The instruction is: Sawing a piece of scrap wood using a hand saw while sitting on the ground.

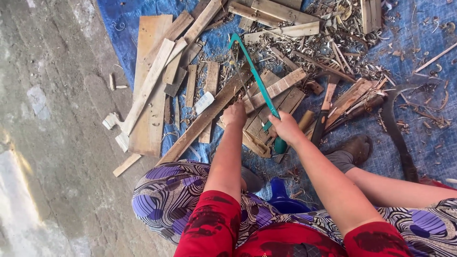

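View: one camera on my head
Facing: steeply down over my arms and lap to the blue tarp (pixel 419 143) on the floor
Nearness: close, my hands mid-frame
Shared: nothing, only this view

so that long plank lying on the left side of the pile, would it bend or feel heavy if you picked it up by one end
The long plank looks thin and flat, so it is probably light for its length and may flex a little. Its surface looks rough and unfinished, so it likely grips rather than slips. It lies partly under a slat, which would probably slide off when it is lifted.
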